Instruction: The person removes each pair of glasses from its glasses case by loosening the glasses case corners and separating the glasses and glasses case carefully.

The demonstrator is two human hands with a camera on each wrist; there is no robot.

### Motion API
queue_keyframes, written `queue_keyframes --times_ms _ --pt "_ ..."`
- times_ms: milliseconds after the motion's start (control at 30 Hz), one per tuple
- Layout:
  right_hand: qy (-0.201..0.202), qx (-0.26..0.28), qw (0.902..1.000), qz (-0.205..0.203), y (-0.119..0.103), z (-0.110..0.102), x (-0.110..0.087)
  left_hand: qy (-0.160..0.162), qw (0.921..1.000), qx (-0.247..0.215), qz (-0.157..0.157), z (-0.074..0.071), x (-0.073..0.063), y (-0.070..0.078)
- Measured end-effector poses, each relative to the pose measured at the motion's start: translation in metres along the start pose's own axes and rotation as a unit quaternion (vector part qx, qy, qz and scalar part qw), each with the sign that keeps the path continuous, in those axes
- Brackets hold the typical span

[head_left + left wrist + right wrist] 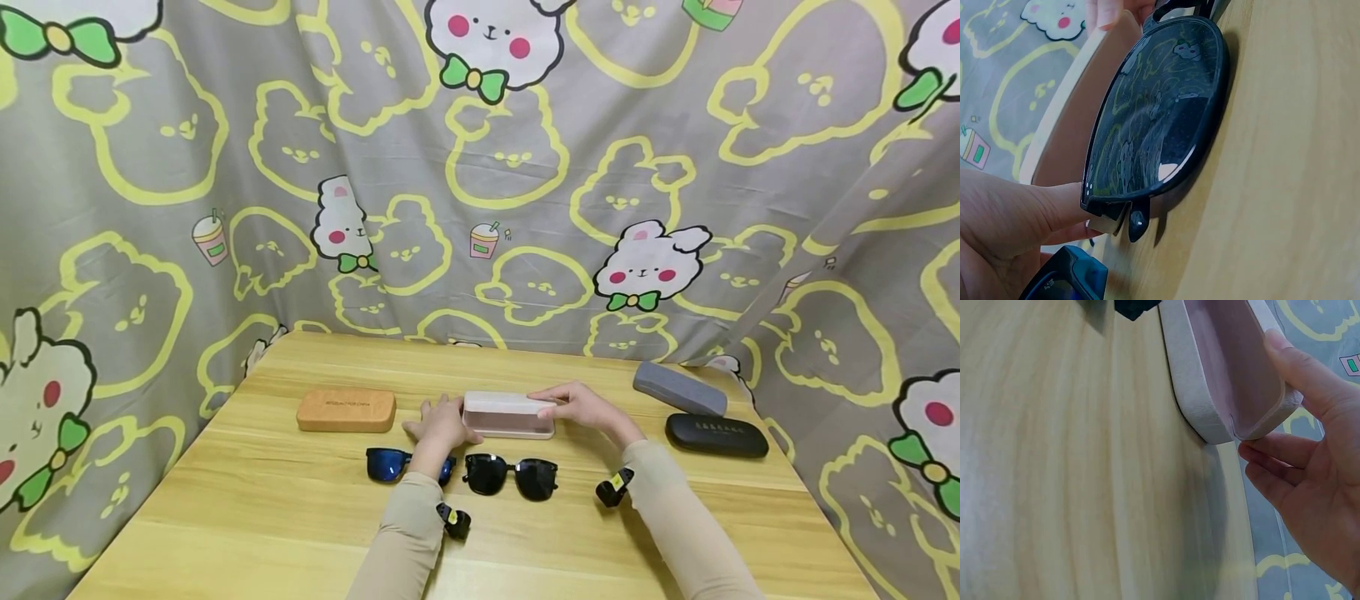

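2 hands (444, 423) (583, 405) clamped on 1 pale case (501, 402), 3 other cases (346, 412) (679, 389) (716, 436) only in head view

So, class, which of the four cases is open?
The white case, its pink inside showing, between left hand and right hand; the orange case, grey case and black case are shut.

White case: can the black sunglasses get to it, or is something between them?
Nothing visible stands between the black sunglasses and the white case, just a strip of table. The left hand is at the case's left end, not between them.
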State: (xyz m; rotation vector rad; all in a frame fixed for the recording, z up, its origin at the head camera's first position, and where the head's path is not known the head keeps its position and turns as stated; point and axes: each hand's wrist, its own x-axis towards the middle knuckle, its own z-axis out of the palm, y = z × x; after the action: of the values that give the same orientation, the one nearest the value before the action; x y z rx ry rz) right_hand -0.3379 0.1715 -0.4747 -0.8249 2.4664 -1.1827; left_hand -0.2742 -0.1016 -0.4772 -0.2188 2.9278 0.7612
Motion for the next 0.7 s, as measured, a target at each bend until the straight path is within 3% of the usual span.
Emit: queue_keyframes --times_ms 267,533,700 --pt "0.009 -0.018 0.9997 -0.014 0.0 0.003 -0.002 -0.004 1.0 -0.003 0.0 -0.001 -0.003 0.001" --pt "0.025 -0.057 0.9965 -0.055 0.002 0.008 -0.004 -0.008 1.0 0.001 -0.001 -0.002 -0.002 0.001" --pt "0.039 -0.084 0.9943 -0.052 0.002 0.012 -0.005 -0.006 1.0 0.006 0.0 -0.002 -0.002 0.001"
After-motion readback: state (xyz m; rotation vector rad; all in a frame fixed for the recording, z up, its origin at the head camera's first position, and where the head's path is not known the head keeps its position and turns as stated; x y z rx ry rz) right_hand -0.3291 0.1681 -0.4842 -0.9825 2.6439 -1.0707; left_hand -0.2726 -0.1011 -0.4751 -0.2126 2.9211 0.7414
